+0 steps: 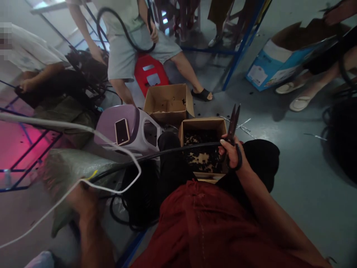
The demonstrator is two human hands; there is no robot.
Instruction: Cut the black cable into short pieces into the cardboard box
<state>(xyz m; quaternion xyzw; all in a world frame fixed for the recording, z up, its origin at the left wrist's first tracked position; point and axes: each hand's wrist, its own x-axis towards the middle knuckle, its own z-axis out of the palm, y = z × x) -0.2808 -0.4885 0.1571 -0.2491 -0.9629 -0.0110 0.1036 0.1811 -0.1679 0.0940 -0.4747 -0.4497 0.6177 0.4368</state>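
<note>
My right hand (233,152) is closed around a pair of dark scissors (233,124), blades pointing up and away from me. Its thumb also pins one end of a long black corrugated tube (192,146) against the fingers. The tube stretches leftward across my lap to my left hand (82,195), which is smeared but seems closed on it. Close to that hand is a yellow strip (93,175). An open cardboard box (205,122) holding many short black pieces stands between my knees, under the tube.
A white cable (111,142) loops in front of my left arm. Beyond it, a purple stool (107,117) carries a phone (122,131). A second cardboard box (164,91) stands near a seated co-worker holding a black tube (122,22). A blue carton (269,70) is at the right.
</note>
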